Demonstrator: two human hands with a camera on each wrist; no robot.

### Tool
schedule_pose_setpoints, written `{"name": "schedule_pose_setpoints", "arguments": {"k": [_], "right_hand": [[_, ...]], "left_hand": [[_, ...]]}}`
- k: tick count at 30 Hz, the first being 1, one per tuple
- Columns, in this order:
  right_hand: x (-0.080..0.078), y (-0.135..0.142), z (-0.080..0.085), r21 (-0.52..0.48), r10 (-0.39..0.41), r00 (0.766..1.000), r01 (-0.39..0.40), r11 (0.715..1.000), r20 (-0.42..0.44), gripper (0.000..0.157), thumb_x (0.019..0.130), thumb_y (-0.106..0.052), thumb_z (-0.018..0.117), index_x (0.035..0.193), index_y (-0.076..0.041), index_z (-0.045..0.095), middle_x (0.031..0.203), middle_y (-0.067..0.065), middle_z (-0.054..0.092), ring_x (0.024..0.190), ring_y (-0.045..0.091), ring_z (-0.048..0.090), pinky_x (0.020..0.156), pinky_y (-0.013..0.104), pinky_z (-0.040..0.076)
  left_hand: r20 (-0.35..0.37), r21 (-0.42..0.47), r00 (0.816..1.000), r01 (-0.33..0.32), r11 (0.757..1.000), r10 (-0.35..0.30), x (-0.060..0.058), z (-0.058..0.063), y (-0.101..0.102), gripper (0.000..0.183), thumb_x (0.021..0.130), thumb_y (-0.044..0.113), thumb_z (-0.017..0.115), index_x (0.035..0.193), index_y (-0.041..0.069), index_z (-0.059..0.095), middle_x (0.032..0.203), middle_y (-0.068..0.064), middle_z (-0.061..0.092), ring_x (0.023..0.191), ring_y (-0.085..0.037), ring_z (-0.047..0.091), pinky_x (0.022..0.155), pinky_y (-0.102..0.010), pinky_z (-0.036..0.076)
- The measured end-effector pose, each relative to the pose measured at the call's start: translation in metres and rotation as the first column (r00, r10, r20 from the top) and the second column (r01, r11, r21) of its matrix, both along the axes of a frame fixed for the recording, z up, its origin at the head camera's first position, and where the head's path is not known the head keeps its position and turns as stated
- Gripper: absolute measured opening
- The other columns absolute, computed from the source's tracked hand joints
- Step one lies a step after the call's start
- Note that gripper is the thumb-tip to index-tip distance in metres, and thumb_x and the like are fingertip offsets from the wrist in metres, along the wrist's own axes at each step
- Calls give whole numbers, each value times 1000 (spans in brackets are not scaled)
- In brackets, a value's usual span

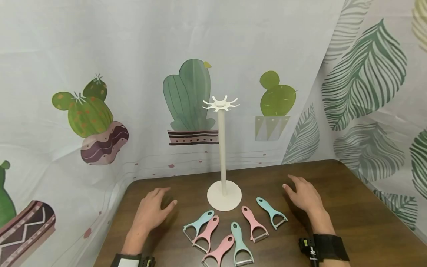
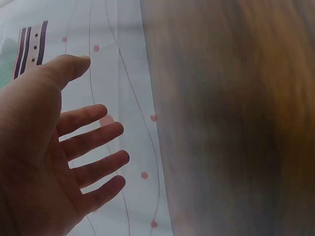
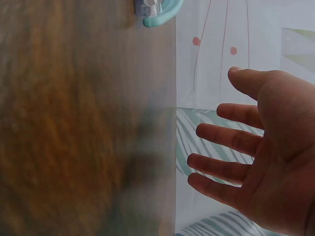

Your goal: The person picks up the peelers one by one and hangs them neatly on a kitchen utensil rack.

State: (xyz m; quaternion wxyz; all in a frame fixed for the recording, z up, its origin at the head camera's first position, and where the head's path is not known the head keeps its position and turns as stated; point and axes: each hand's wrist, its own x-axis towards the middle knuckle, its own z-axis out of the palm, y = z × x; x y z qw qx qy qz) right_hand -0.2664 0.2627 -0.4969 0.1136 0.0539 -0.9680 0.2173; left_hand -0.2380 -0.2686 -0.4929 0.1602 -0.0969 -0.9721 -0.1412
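1. Both hands are free: the left hand (image 1: 150,209) and the right hand (image 1: 306,196) have fingers extended and spread, thumbs apart, gripping nothing. Whether either touches the table (image 1: 367,226) I cannot tell.

2. Know the layout. The white stand (image 1: 222,148) is upright between the hands, toward the far edge, with six peelers in front of its round base (image 1: 224,200). On the left lie the left blue peeler (image 1: 199,223) and left pink peeler (image 1: 208,233), on the right the right pink peeler (image 1: 254,222) and right blue peeler (image 1: 271,211), and between these pairs the front pink peeler (image 1: 220,251) and green peeler (image 1: 238,241).

3. For a pick-up, the right blue peeler looks simplest for the right hand — it is nearest and lies apart from the others.

4. Pinch the handle between thumb and fingertips, away from the metal blade. The blades mostly point toward the person, so coming in at the handle end seems safest.

5. Take more care with the left blue and left pink peelers: they lie so close that lifting one could drag the other. The front pink and green peelers also sit tightly together.

6. Around the stand, go gently — its pole is slim and its prongs (image 1: 221,104) are thin, so a knock at the top could tip it.
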Motion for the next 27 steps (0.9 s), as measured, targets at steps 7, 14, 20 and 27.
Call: {"name": "schedule_pose_setpoints", "arguments": {"k": [7, 14, 20, 27], "right_hand": [[0, -2, 1, -12, -1, 1000, 1, 1000, 16, 62, 99, -39, 54, 145, 0, 42, 138, 32, 43, 122, 52, 41, 94, 66, 36], [0, -3, 0, -14, 7, 1000, -7, 1000, 26, 64, 99, -40, 53, 147, 0, 38, 140, 34, 39, 122, 54, 39, 93, 67, 36], [-1, -4, -3, -6, 8, 999, -8, 1000, 35, 64, 99, -40, 53, 146, 0, 39, 140, 33, 39, 122, 53, 39, 93, 67, 36], [-3, -8, -4, 7, 25, 999, -25, 1000, 21, 64, 99, -42, 52, 145, 2, 40, 139, 33, 41, 122, 52, 40, 94, 66, 36]], "left_hand": [[30, 21, 999, 44, 999, -45, 4, 5, 16, 64, 88, 56, 62, 136, 13, 56, 132, -10, 55, 121, -33, 50, 97, -58, 38], [25, 34, 996, 90, 995, -91, 8, 5, 32, 60, 87, 54, 64, 134, 15, 58, 130, -5, 57, 119, -29, 52, 95, -57, 41], [46, 20, 992, 116, 993, -117, 9, 1, 43, 58, 86, 52, 66, 133, 18, 59, 129, -3, 58, 118, -27, 52, 95, -56, 41], [96, 11, 984, 147, 989, -148, 12, -4, 52, 59, 87, 55, 64, 134, 19, 58, 130, -1, 58, 120, -27, 52, 98, -55, 39]]}}
